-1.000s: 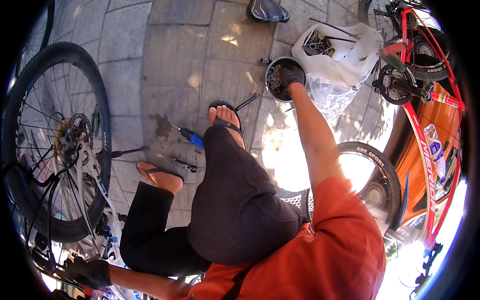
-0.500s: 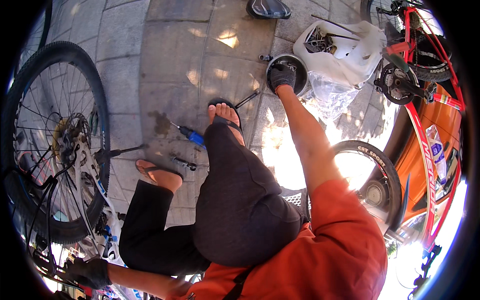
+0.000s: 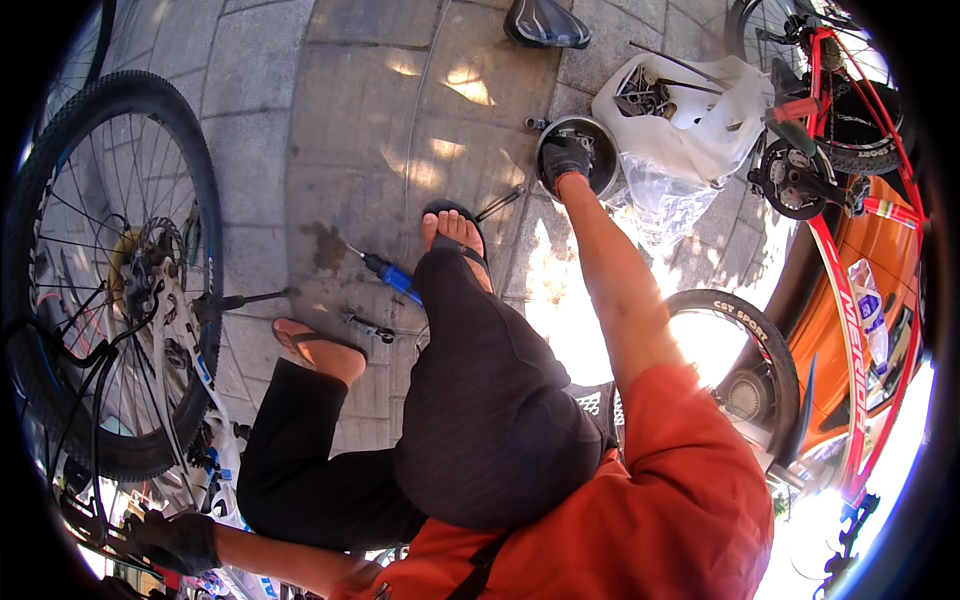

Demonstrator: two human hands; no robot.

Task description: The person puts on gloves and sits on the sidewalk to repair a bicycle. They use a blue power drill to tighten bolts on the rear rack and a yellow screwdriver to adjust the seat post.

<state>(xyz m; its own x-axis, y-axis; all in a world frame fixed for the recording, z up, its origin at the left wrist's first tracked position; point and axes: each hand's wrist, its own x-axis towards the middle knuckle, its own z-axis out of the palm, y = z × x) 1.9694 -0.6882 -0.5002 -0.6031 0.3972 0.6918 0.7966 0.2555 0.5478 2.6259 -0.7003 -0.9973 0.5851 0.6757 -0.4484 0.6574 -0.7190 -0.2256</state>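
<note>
My right hand, in a dark glove, reaches down into a round metal bowl on the paving. Its fingertips are hidden inside, so I cannot make out what they hold. At the lower left, my gloved left hand is curled against dark parts of a white bicycle. The exact part under its fingers is lost in shadow. The bicycle's large knobbly wheel stands to the left of my legs.
Beside the bowl lies a white bag of metal parts. A saddle, a blue-handled tool and a ratchet-like tool lie on the paving. To the right stand a red bicycle frame, a loose tyre and an orange car.
The right hand has shifted slightly within the bowl, toward its left side. My left hand stays at the white bicycle. The whole view has moved a little.
</note>
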